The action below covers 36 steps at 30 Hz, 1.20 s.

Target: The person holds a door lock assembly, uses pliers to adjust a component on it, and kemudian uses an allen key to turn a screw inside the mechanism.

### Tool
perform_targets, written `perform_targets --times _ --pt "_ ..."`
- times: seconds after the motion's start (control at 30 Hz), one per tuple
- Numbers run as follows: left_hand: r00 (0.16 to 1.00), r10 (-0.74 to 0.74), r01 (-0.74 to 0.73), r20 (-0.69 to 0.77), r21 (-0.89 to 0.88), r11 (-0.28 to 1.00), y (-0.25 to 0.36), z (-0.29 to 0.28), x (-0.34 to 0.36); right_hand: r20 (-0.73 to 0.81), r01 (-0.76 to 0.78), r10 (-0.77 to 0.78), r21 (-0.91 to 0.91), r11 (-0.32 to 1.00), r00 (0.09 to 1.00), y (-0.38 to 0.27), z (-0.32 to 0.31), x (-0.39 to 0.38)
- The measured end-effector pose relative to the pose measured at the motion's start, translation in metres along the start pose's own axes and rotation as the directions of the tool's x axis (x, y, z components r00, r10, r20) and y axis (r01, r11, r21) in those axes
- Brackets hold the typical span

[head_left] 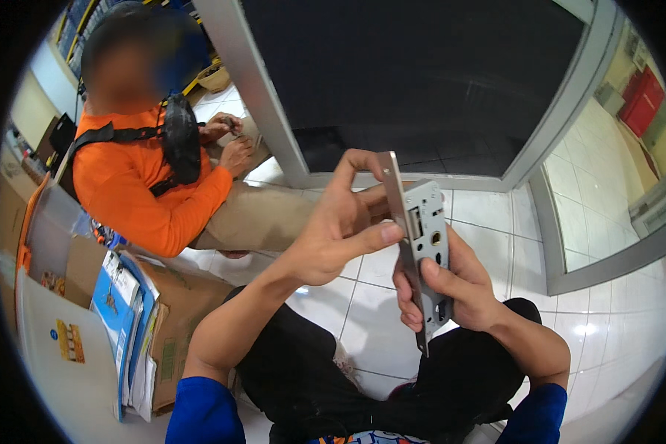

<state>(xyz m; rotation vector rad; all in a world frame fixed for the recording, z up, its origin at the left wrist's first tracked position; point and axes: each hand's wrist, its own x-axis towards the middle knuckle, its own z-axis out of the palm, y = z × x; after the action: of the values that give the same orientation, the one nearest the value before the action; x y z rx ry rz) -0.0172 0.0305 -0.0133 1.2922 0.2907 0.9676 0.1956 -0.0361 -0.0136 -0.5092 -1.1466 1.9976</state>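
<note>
A metal mortise lock [428, 222] with a long faceplate [401, 200] is held up over my lap, its flat case toward the right and the faceplate nearly upright. My left hand [340, 229] grips the upper part of the faceplate, thumb on the near side and fingers curled behind it. Lower down, my right hand [455, 285] wraps around the case, with the thumb across its face and fingertips at the faceplate's edge. Several holes and slots show in the case. Part of the lock's lower end is covered by my right hand.
A person in an orange shirt [140, 192] sits at the left, handling a small dark item. A cardboard box [189, 311] and blue folders [118, 296] stand beside a translucent plastic bin [74, 385]. Ahead is a grey-framed door [422, 81]; white floor tiles [381, 318] lie below.
</note>
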Motion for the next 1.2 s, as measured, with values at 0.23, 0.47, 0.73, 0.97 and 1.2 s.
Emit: perform_targets --times 0.23,0.47,0.73,0.97,1.2 --pt "0.957 0.286 -0.285 -0.041 0.029 0.958 0.010 -0.034 0.017 0.085 0.106 -0.096 -0.116 0.988 0.992 -0.005 -0.004 -0.004" --pt "0.954 0.287 -0.254 -0.091 0.268 0.929 0.008 -0.038 0.009 -0.003 0.164 -0.172 -0.295 0.941 0.985 -0.002 0.004 -0.008" --pt "0.902 0.357 -0.207 -0.244 0.481 0.852 -0.004 0.021 -0.009 -0.126 0.171 -0.227 -0.350 0.921 0.966 -0.001 -0.006 -0.004" --pt "0.899 0.401 -0.238 -0.174 0.575 0.783 -0.004 0.028 -0.011 -0.145 0.212 -0.293 -0.413 0.886 0.945 -0.004 -0.004 -0.001" --pt "0.894 0.442 -0.304 -0.075 0.624 0.720 0.001 0.023 -0.011 -0.137 0.241 -0.343 -0.481 0.843 0.929 0.000 -0.006 0.003"
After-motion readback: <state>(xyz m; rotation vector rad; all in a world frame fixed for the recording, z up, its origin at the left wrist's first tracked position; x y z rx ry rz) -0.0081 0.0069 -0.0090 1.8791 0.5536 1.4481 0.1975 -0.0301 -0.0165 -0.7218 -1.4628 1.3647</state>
